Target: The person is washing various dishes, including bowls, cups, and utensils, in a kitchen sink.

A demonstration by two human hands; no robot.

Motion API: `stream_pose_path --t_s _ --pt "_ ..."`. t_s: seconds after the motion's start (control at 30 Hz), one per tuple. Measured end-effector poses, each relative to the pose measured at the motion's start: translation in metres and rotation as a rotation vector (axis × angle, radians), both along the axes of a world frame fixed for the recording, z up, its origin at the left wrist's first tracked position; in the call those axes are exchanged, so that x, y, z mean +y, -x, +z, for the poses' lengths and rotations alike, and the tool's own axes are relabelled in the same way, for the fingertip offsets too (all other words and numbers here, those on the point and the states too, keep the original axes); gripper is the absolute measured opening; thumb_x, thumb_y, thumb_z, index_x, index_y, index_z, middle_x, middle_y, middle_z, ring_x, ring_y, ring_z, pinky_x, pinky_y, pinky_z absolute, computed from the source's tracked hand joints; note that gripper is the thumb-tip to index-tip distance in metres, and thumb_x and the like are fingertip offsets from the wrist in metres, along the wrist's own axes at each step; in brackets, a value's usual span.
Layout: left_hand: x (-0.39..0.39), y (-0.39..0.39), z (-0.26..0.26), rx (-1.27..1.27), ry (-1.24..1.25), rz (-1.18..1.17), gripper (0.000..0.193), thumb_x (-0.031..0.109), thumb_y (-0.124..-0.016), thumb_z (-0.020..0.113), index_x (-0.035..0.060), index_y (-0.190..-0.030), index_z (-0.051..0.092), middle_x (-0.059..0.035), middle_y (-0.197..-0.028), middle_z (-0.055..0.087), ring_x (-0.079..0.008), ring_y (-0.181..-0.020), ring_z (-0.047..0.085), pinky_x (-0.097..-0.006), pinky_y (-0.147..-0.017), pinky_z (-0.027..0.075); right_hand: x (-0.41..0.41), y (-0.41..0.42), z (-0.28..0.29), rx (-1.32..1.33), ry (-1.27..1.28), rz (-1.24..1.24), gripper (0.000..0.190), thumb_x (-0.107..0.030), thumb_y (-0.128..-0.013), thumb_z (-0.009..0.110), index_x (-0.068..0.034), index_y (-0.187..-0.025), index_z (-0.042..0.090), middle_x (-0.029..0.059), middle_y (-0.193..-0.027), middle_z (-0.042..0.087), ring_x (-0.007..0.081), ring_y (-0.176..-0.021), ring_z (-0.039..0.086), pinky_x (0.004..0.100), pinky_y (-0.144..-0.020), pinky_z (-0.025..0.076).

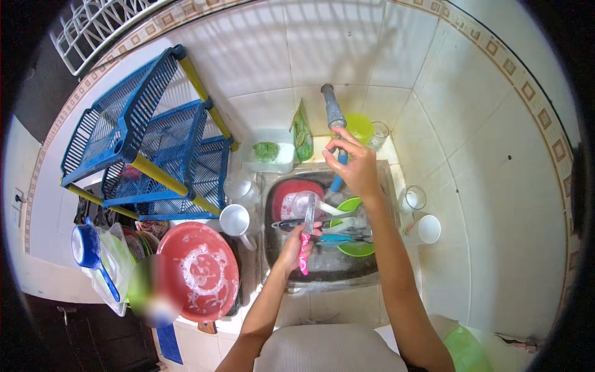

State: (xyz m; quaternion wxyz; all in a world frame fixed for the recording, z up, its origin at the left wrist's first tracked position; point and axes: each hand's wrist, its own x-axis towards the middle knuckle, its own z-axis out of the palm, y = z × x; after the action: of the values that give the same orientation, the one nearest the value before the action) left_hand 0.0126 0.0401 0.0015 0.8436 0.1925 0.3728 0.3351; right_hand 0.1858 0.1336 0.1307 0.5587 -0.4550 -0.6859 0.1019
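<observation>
My left hand (293, 251) grips a knife by its pink patterned handle (304, 253), the blade (310, 214) pointing up over the sink. With thumb and fingers curled, my right hand (355, 165) pinches the small handle of the wall faucet (333, 109). A blue hose end (338, 179) hangs below the faucet. Under my hands, the metal sink (320, 274) holds a red basin (281, 190) with suds and a clear container. Green bowls (355, 251) and several utensils, including a black-handled one (283, 224) and turquoise ones (335, 238), also lie there.
Left of the sink stand a white mug (234, 220), a sudsy red basin (204, 307) and a blue tiered rack (162, 200). Behind are a sponge tub (251, 165), a green pouch (303, 139) and a yellow-green cup (360, 126). A glass (413, 198) and white cup (429, 229) stand right.
</observation>
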Motion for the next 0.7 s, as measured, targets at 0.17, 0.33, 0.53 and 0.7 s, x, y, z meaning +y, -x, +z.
stream_pose_path --t_s 0.17,0.33,0.53,0.7 --pt "-0.002 -0.004 0.006 0.013 0.006 0.001 0.039 0.031 -0.085 0.03 0.0046 -0.108 0.047 -0.0014 -0.069 0.053 -0.006 -0.036 0.027 -0.0195 -0.032 0.024 -0.001 -0.015 0.0 0.081 0.126 0.188 0.017 -0.007 -0.065 0.064 -0.004 -0.08 0.058 0.0159 -0.112 0.05 0.0221 -0.1 0.051 0.0292 -0.082 0.039" --pt "-0.003 0.002 0.001 -0.021 0.003 -0.016 0.038 0.029 -0.085 0.031 0.0044 -0.109 0.046 -0.0014 -0.08 0.055 -0.0053 -0.036 0.03 -0.0186 -0.032 0.026 -0.012 -0.029 -0.035 0.933 0.342 0.139 0.035 -0.026 -0.078 0.052 -0.001 -0.103 0.05 0.0084 -0.107 0.05 0.0167 -0.1 0.047 0.0277 -0.086 0.035" --pt "0.001 -0.003 0.004 -0.002 0.026 -0.015 0.04 0.03 -0.086 0.028 0.0044 -0.11 0.046 -0.002 -0.076 0.056 -0.0063 -0.037 0.03 -0.0188 -0.032 0.025 -0.031 -0.019 -0.11 1.094 0.575 0.148 0.035 -0.024 -0.08 0.049 0.0 -0.106 0.047 0.0082 -0.096 0.053 0.0146 -0.085 0.052 0.0272 -0.073 0.042" --pt "0.002 0.002 0.003 0.015 0.036 -0.006 0.039 0.03 -0.085 0.029 0.0041 -0.11 0.046 -0.0022 -0.077 0.056 -0.0055 -0.037 0.029 -0.0182 -0.031 0.024 -0.025 0.01 -0.032 0.209 0.015 -0.41 0.042 -0.015 -0.07 0.063 -0.001 -0.108 0.048 0.0115 -0.097 0.055 0.0234 -0.084 0.055 0.0299 -0.073 0.043"
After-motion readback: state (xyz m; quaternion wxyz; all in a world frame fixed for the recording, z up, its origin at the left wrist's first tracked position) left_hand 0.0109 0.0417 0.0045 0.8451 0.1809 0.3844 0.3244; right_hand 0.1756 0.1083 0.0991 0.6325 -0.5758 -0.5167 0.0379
